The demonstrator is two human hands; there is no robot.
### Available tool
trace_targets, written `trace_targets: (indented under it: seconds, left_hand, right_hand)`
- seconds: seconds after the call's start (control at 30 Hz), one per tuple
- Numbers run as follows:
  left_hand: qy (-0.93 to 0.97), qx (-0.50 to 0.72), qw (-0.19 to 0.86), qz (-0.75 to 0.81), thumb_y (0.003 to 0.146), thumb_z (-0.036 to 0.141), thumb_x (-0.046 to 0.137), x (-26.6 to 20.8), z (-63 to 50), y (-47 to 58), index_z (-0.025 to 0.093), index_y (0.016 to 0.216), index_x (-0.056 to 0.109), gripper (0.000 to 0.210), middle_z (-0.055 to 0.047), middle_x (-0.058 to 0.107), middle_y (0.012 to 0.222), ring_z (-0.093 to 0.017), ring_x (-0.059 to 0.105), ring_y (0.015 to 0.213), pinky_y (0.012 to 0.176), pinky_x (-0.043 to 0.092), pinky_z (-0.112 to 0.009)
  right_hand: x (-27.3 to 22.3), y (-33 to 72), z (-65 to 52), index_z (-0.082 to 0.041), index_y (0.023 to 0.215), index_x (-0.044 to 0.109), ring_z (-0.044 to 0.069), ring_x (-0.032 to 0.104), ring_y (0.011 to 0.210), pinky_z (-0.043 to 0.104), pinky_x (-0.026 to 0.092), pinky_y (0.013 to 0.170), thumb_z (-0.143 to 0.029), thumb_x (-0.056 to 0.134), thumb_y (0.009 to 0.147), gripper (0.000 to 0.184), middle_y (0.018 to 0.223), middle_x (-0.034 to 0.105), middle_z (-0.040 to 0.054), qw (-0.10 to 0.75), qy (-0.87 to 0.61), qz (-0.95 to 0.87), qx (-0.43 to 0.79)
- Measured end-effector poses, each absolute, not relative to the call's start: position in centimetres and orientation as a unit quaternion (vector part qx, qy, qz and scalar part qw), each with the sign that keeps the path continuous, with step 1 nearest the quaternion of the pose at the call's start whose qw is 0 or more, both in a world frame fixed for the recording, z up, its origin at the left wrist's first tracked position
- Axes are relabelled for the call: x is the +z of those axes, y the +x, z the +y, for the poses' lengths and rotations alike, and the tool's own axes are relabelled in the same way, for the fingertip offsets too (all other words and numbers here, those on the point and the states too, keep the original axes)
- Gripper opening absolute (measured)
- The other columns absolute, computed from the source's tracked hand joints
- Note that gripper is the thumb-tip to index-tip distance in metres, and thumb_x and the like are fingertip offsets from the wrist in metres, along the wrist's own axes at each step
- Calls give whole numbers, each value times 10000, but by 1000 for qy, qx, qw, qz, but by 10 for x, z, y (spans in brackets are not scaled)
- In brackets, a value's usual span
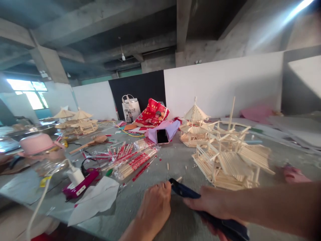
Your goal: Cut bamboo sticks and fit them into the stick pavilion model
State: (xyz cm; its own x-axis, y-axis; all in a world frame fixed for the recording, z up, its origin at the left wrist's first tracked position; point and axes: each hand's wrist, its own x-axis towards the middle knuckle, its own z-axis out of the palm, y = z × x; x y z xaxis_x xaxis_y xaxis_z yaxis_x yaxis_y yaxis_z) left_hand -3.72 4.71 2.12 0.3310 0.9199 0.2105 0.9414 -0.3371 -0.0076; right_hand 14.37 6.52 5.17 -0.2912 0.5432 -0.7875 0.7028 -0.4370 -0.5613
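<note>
My right hand [213, 202] is wrapped round a long dark blue hand cutter [185, 191], whose handles run down toward the lower right. Its narrow head points left and meets the fingertips of my left hand [156, 202]. That left hand is closed, knuckles up, in a pinch. A short pale end of a wooden stick [179, 179] shows just beyond the cutter's head; the rest is hidden by my fingers and the tool. To the right, close beyond my right hand, stands a wooden stick pavilion model [233, 164] with slatted roof panels.
A finished-looking pavilion [195, 115] stands farther back. Red-wrapped chopstick bundles [137, 162], a purple power strip [81, 187] and white paper [96, 201] lie left. A phone [162, 136] leans on purple cloth. At far left is a pink pot [37, 144].
</note>
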Motion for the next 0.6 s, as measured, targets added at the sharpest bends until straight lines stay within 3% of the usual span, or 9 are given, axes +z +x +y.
trace_targets:
  seconds: [0.2,0.6]
  left_hand:
    - [-798,-126,21,-589,865,202,300,20,52,-40,211,790,533,245,-32,658,679,-200,623,632,495,287,-254]
    - [-761,-149,-65,-628,876,295,299,21,66,-46,185,682,556,340,-3,612,611,-117,547,576,478,228,-227]
  right_hand:
    - [58,145,65,-148,575,476,99,418,269,253,408,266,-613,240,820,577,408,446,-11,84,608,502,-610]
    - [61,140,70,-146,622,466,79,428,326,223,419,299,-564,267,838,511,483,445,-19,80,559,495,-660]
